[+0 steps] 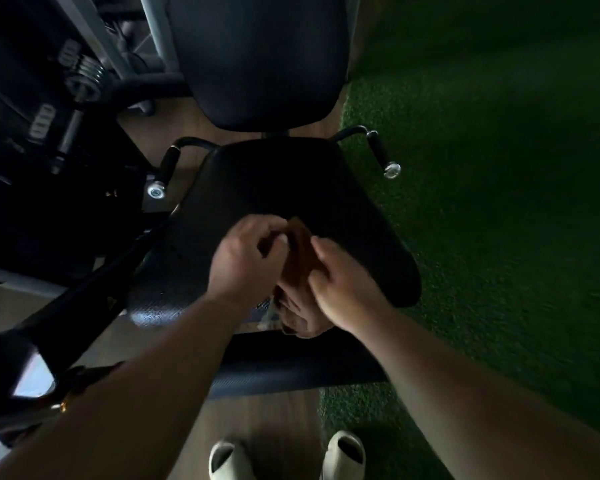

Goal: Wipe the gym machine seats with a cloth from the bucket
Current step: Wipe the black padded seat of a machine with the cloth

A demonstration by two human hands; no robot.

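Hands meet over the near half of the black seat (284, 188), and that seat serves as the landmark for everything else. The left hand (246, 258) has its fingers curled, pinching the upper edge of a brown cloth (300, 254), while the right hand (340, 282) closes its fingers around the same cloth from the other side; the cloth hangs bunched between them, its lower folds drooping past the seat's near edge. Beyond the seat's far end stands the dark backrest pad (260, 60), tilted upward. Two black-gripped handles flank the seat's far corners, the left handle (168, 164) and the right handle (380, 150), each capped in chrome. Left of the seat lie dark machine frame parts and a stack of weight plates (84, 74). Right of the seat spreads green turf (499, 168). Just below the seat's near edge runs a padded roller (291, 368), and nearer still a pair of white shoes (288, 455) stands on wooden floor (267, 417).
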